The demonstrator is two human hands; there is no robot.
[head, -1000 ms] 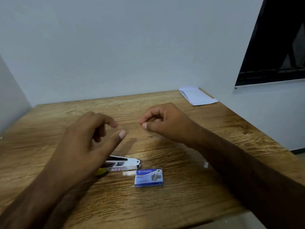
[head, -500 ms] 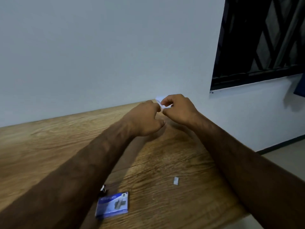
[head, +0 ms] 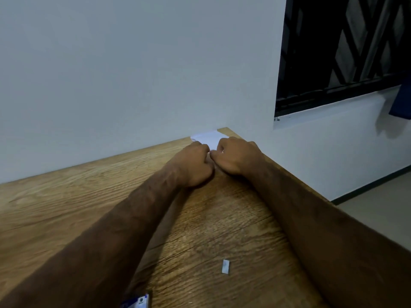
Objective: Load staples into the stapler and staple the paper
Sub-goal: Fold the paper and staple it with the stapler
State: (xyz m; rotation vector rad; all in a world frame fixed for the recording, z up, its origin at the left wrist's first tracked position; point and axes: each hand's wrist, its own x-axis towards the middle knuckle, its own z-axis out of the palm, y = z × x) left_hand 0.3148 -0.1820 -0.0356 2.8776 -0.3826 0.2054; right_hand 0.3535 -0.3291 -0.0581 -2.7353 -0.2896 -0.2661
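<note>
A folded white paper [head: 208, 137] lies at the far right corner of the wooden table [head: 66, 203], against the wall. My left hand [head: 193, 165] and my right hand [head: 236, 155] are stretched out side by side over its near edge, fingers curled onto it. The hands hide most of the sheet. Only a corner of the blue staple box [head: 138, 301] shows at the bottom edge, beside my left forearm. The stapler is out of view.
A small grey strip [head: 225, 266] lies on the table between my forearms. The table's right edge drops to the floor. White walls close the far side, and a dark barred window [head: 342, 52] is at the upper right.
Both hands left the stapler and box and reached to the far corner, closing on the paper. The view swung up and right, so the stapler dropped out of sight.
</note>
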